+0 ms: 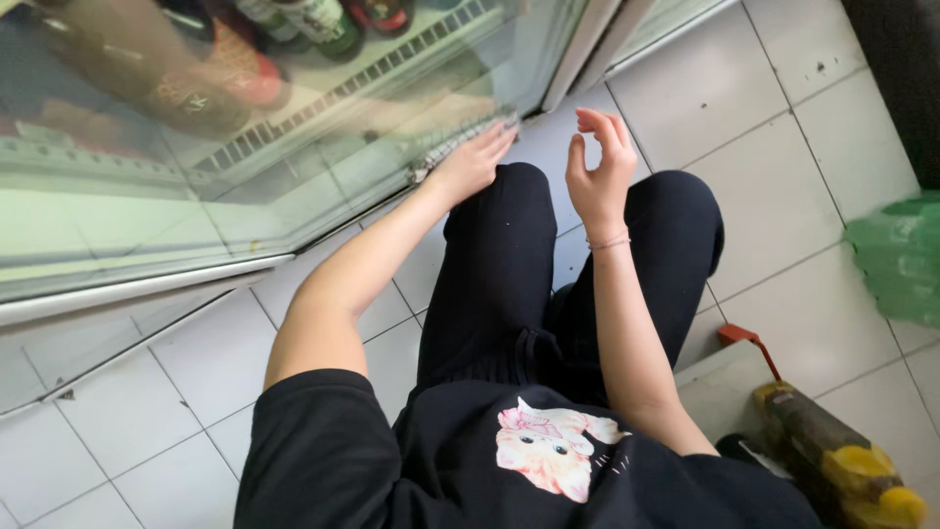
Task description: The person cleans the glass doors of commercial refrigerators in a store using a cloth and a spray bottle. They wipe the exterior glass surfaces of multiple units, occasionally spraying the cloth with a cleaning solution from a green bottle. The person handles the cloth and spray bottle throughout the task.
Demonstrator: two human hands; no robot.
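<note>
White floor tiles with dark grout lines are seen across the lower and right parts of the view, spotted with a few dark specks. Nearest the camera, at 6 o'clock, a black shirt printed with a pink and cream cat is worn, and black trousers cover two bent knees just beyond it. At 4 o'clock a yellow and dark tool-like object with an orange handle lies beside a grey slab; its kind cannot be told. At 3 o'clock a green translucent bag is seen at the frame's edge.

Farther out, near 12 o'clock, the right hand is raised above the right knee, its fingers loosely curled and nothing gripped; a thin bracelet is worn at the wrist. Just left of it, toward 11 o'clock, the left hand is laid flat, fingers stretched out, on a striped cloth that is pressed against the lower edge of a glass cooler door. Behind the glass, at 10 to 11 o'clock, a white wire shelf is seen, with bottles standing on it.
</note>
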